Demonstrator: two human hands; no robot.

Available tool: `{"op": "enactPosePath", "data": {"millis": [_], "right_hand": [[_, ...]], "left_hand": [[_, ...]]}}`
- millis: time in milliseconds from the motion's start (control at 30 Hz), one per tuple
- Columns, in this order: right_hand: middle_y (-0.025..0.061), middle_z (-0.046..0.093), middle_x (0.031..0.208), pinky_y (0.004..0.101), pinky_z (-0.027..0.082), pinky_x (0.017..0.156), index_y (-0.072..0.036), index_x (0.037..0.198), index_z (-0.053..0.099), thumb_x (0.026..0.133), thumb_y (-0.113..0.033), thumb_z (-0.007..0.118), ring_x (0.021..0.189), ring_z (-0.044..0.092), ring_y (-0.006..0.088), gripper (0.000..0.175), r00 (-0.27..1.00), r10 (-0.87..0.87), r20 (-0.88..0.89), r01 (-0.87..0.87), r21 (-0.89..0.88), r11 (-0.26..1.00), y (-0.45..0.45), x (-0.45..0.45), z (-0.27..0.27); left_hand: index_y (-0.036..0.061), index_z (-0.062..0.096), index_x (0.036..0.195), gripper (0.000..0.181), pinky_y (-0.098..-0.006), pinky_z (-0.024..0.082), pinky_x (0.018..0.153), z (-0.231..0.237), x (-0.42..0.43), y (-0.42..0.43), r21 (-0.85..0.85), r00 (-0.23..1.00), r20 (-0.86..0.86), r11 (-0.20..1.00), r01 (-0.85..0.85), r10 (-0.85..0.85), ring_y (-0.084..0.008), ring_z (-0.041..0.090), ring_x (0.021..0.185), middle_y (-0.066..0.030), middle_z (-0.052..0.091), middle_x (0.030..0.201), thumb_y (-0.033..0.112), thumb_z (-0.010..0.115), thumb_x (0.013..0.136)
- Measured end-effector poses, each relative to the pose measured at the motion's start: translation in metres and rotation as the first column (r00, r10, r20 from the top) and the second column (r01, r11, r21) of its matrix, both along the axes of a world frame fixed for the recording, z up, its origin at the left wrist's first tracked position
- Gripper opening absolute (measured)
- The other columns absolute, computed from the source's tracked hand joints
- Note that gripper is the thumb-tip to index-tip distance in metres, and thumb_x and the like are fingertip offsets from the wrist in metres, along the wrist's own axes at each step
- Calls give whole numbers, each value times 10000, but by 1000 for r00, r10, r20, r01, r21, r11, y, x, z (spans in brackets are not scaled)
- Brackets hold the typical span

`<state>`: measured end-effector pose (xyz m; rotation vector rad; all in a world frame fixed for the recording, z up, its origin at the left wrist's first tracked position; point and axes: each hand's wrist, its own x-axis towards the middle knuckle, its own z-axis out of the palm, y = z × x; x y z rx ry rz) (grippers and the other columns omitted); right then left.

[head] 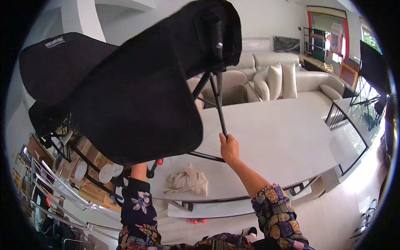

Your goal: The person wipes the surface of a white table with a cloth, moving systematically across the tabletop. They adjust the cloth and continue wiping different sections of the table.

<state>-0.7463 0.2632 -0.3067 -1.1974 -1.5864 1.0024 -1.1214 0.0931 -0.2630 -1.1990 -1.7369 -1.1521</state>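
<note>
A black fabric folding chair (143, 103) with dark metal tube legs is held up in front of me, tilted, over a long white table (275, 134). My right hand (229, 148) grips one of its thin metal legs (220, 115). Of my left hand only the wrist (139, 172) shows below the fabric's lower edge; the fingers are hidden behind the fabric. Close to that wrist is a red-tipped black tube end (159, 162). A crumpled beige cloth (187, 181) lies on the table between my forearms.
Another black fabric chair (62, 65) stands at the left, above round-topped stools (106, 173) and curved metal rails (62, 197). Beige sofas (312, 84) stand beyond the table. At the right are a black-framed white table (359, 125) and a dark folding chair (372, 68).
</note>
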Motion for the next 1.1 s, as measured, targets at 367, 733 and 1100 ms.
{"op": "enactPosePath", "data": {"millis": [367,733,1100], "right_hand": [[333,693,910,587,504,794,52,910,636,1089,-494,555,918,652,555,580,995,-98,-31,101,104,989,25,19,8],[337,692,896,569,516,826,68,908,691,1052,-497,589,933,667,544,592,969,-248,1,246,131,960,46,70,4],[286,685,785,524,518,760,77,872,707,1038,-483,617,780,687,440,591,919,-386,75,364,212,907,35,120,11]], "left_hand": [[90,575,1496,552,-511,399,1209,30,4,42,53,991,-56,991,126,-123,-384,491,1447,-163,542,1561,319,655,1001],[29,591,891,289,-251,325,439,69,74,106,353,844,-112,773,527,-524,-146,598,522,-92,643,715,246,765,970],[136,477,732,600,-191,375,453,122,208,64,666,115,589,562,491,-800,-98,474,453,7,498,552,627,554,1067]]}}
